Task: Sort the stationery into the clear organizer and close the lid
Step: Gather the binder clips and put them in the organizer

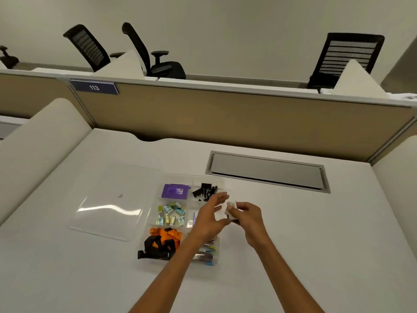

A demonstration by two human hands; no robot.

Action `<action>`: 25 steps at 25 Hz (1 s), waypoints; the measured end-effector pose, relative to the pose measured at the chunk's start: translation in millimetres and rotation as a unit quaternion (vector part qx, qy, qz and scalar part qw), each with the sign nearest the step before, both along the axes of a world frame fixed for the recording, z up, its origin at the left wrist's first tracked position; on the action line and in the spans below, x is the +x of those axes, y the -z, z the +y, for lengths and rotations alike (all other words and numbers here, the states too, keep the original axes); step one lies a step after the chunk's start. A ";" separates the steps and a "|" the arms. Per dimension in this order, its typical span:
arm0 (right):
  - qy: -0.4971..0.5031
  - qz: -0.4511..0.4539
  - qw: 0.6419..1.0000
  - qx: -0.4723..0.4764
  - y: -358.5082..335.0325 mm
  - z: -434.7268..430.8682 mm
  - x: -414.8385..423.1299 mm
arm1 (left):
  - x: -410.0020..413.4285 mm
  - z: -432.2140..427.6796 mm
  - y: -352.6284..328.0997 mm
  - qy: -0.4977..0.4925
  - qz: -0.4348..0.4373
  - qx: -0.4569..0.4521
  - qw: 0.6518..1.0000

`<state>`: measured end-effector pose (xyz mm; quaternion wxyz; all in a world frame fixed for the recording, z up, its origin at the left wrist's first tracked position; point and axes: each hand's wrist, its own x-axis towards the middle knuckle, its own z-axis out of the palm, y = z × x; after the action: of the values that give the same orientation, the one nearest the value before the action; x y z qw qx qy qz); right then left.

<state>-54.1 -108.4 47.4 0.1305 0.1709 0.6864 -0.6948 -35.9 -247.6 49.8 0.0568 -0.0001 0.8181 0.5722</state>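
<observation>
The clear organizer (222, 180) lies open on the white desk, its lid (108, 199) folded flat to the left. Its compartments hold a purple box (175, 191), black binder clips (205, 192), small green-white packets (171, 214), orange and black straps (162, 243) and mixed small items (206, 254) at the front right. My right hand (247, 219) pinches small white items (230, 211) just past the organizer's right edge. My left hand (211, 216) hovers over the right-hand compartments with fingers spread, close to the white items, and hides the middle right compartment.
A grey cable hatch (268, 171) is set into the desk behind the organizer. A tan partition (225, 118) with a "113" sign (94, 87) closes the back. Black office chairs (345, 57) stand beyond it.
</observation>
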 end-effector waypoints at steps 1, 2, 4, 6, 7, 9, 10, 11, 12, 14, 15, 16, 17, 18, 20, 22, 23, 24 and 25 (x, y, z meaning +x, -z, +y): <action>-0.007 0.004 1.000 0.019 0.7 -15.4 -2.1 | 2.4 -19.6 0.6 -0.030 0.002 0.000 1.000; -0.014 0.008 0.999 0.048 2.0 -30.1 -4.5 | 4.4 -37.8 1.6 -0.064 0.002 0.001 0.998; -0.031 0.014 0.992 0.122 5.8 -58.1 -10.2 | 6.4 -70.6 4.8 -0.131 0.000 0.015 0.991; -0.048 0.015 0.984 0.171 11.1 -79.7 -16.6 | 5.7 -94.3 9.8 -0.182 0.007 0.020 0.983; -0.055 0.011 0.980 0.190 14.5 -88.0 -19.7 | 5.2 -103.6 12.4 -0.196 0.013 0.020 0.980; -0.064 -0.001 0.973 0.223 22.3 -99.3 -24.5 | 4.7 -116.7 17.7 -0.204 0.022 0.028 0.978; -0.070 -0.011 0.969 0.235 26.4 -102.5 -26.2 | 5.3 -121.2 20.1 -0.203 0.024 0.034 0.978; -0.077 -0.022 0.967 0.243 29.3 -104.1 -27.9 | 6.0 -124.1 22.0 -0.203 0.025 0.038 0.978; -0.086 -0.033 0.964 0.249 30.6 -105.8 -29.4 | 6.7 -127.1 24.0 -0.204 0.025 0.040 0.978; -0.097 -0.043 0.959 0.263 29.0 -106.8 -33.4 | 6.2 -132.0 27.5 -0.204 0.021 0.047 0.978; -0.102 -0.044 0.955 0.274 27.3 -105.2 -35.7 | 5.5 -133.4 28.6 -0.202 0.019 0.048 0.978; -0.107 -0.046 0.950 0.290 25.5 -103.5 -38.1 | 4.5 -134.5 29.5 -0.199 0.017 0.049 0.979; -0.112 -0.049 0.943 0.310 23.1 -101.5 -40.0 | 3.6 -135.2 29.7 -0.196 0.016 0.050 0.979; -0.119 -0.053 0.933 0.334 20.9 -99.6 -41.4 | 2.8 -135.6 29.6 -0.193 0.015 0.051 0.980; -0.141 -0.055 0.910 0.386 17.3 -95.8 -43.3 | 1.7 -135.9 27.9 -0.188 0.014 0.050 0.981; -0.156 -0.049 0.891 0.423 13.6 -90.9 -44.0 | 1.2 -137.0 26.1 -0.183 0.018 0.049 0.982; -0.156 -0.047 0.884 0.438 11.1 -88.0 -44.3 | 1.1 -138.9 25.2 -0.181 0.021 0.048 0.982; -0.152 -0.043 0.879 0.450 8.4 -84.8 -44.4 | 1.0 -141.7 24.4 -0.181 0.024 0.049 0.982; -0.144 -0.040 0.877 0.457 5.5 -81.1 -44.6 | 0.8 -145.5 23.7 -0.181 0.025 0.050 0.982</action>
<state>-98.7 -189.5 41.9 0.1635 0.1379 0.9389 -0.2696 -35.1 -393.2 26.1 -0.0686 -0.1312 0.7759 0.6132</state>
